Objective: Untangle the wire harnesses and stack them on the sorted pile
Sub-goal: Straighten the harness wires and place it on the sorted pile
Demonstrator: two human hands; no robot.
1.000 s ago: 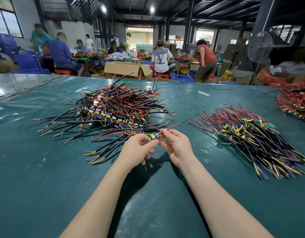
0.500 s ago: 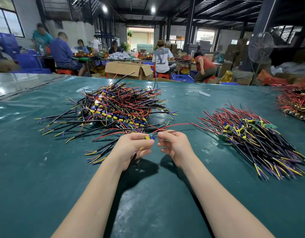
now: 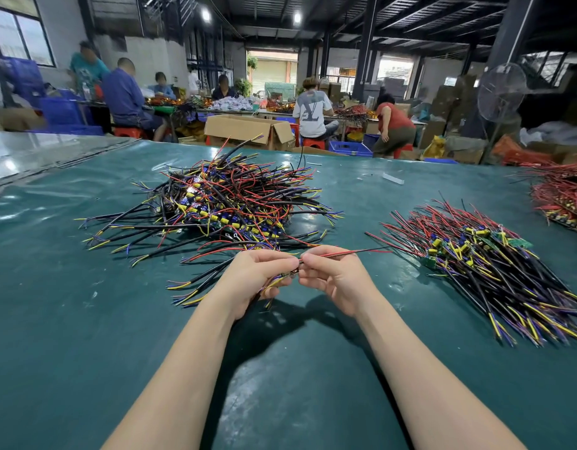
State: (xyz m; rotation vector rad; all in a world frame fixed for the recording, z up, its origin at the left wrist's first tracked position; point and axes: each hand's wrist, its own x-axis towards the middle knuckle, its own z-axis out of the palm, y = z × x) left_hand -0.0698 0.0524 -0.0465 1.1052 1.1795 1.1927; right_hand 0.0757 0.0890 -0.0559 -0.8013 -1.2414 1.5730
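Red lead (image 3: 342, 253) now straighter, rightward

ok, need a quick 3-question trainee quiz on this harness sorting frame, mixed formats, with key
1. True or false: the sorted pile lies to the person's right of the tangled pile.
2. Multiple choice: the harness being worked on is held by A) the left hand only, B) the right hand only, C) both hands.
3. Fill in: the red wire end sticking out of the right hand points toward the ____ pile.

Key: 1 true; 2 C; 3 sorted
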